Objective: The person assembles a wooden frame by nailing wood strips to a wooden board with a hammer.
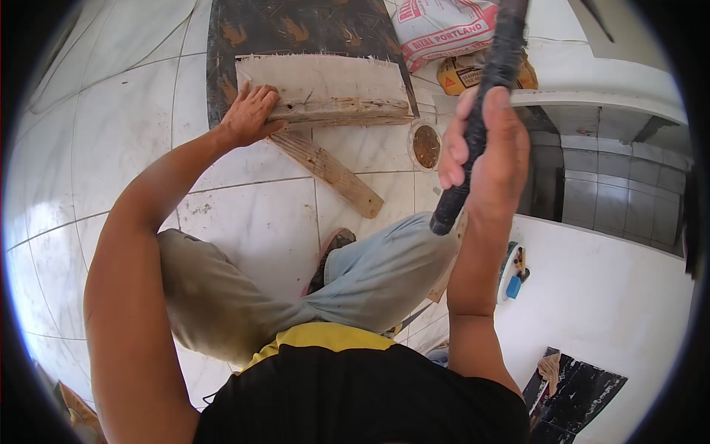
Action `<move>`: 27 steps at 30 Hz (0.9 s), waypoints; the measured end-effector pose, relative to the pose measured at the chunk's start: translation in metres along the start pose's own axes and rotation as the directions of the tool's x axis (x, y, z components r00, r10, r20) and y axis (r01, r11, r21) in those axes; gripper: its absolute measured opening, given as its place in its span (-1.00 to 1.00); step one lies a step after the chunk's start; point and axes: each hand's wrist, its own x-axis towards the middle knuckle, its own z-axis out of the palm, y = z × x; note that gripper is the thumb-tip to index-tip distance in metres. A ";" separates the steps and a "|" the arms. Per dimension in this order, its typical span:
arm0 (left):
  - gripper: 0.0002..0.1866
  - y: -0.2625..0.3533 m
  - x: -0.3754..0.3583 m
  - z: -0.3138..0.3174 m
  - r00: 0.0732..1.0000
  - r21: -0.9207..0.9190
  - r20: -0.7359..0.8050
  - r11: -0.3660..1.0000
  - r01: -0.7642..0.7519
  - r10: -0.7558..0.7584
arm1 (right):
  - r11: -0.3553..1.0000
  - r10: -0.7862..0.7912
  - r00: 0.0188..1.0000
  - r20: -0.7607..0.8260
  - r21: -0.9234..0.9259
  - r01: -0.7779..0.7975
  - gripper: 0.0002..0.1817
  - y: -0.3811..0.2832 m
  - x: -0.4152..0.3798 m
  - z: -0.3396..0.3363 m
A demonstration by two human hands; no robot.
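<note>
- Black and rod-like, a handle (505, 52) sits in your right grip (491, 157), fingers and thumb closed round it; its near end pokes out below them and its far end runs out of view.
- Your left grip (251, 115) rests, thumb spread away from the fingers, on the left end of a pale wooden panel (318, 78) and the rough beam (344, 109) along its near edge.
- That panel lies partly over a dark sheet (303, 28), ahead of you on the tiled floor (248, 222).
- A loose plank (329, 174) slants from beside your left grip back toward your knees.
- Just right of the beam stands a round container (413, 150) with brown contents; beyond it sit a red-and-white sack (444, 33) and a yellow bag (460, 79).
</note>
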 end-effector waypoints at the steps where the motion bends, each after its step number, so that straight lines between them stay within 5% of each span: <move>1: -0.32 0.002 -0.002 0.000 1.000 -0.012 0.015 1.000 -0.006 0.007 | 0.991 -0.129 0.988 -0.086 0.014 0.130 -0.43 -0.020 0.003 -0.004; 3: -0.34 0.002 -0.001 -0.013 1.000 0.042 0.025 0.999 -0.012 0.011 | 0.921 -0.341 0.931 -0.127 0.153 0.359 -0.36 -0.040 0.018 -0.014; 5: -0.35 0.003 0.002 -0.011 0.999 0.043 0.047 0.999 0.006 -0.009 | 0.904 -0.341 0.920 -0.192 0.201 0.377 -0.37 -0.011 0.023 0.005; 6: -0.35 0.001 0.002 -0.009 0.999 0.047 0.030 0.999 0.013 -0.015 | 0.938 -0.253 0.940 -0.227 0.179 0.296 -0.38 0.023 0.021 0.023; 7: -0.35 0.001 -0.001 -0.007 1.000 0.050 0.020 0.999 0.017 -0.018 | 0.998 -0.054 0.998 -0.039 0.022 0.055 -0.39 0.076 0.011 0.034; 8: -0.35 0.006 -0.009 -0.004 0.999 0.038 0.032 0.999 0.013 -0.014 | 0.918 0.370 0.918 0.144 -0.211 -0.337 -0.41 0.129 0.009 0.028; 9: -0.35 0.009 -0.009 -0.005 0.999 0.020 0.052 1.000 0.011 -0.012 | 0.796 0.563 0.801 0.204 -0.396 -0.458 -0.42 0.157 0.013 0.022; 13: -0.31 0.003 -0.003 -0.008 1.000 0.002 0.031 1.000 0.005 -0.005 | 0.785 0.607 0.782 0.138 -0.255 -0.564 -0.42 0.131 -0.011 0.016; 16: -0.29 0.008 0.000 -0.017 0.993 0.004 0.101 0.998 0.067 -0.068 | 0.930 0.367 0.923 0.114 -0.051 -0.364 -0.45 0.132 -0.003 0.022; 20: -0.26 0.037 0.003 -0.040 0.958 -0.033 0.224 0.981 0.189 -0.177 | 0.864 0.501 0.853 0.146 -0.016 -0.504 -0.44 0.160 0.000 0.039; 23: -0.23 0.042 0.006 -0.025 0.984 0.142 0.075 0.978 0.150 -0.162 | 0.828 0.561 0.816 0.142 -0.097 -0.553 -0.45 0.146 0.002 0.028; 27: -0.22 0.029 0.008 -0.018 0.990 0.196 0.105 0.978 0.069 -0.091 | 0.956 0.286 0.956 0.065 0.052 -0.290 -0.49 0.058 -0.008 0.002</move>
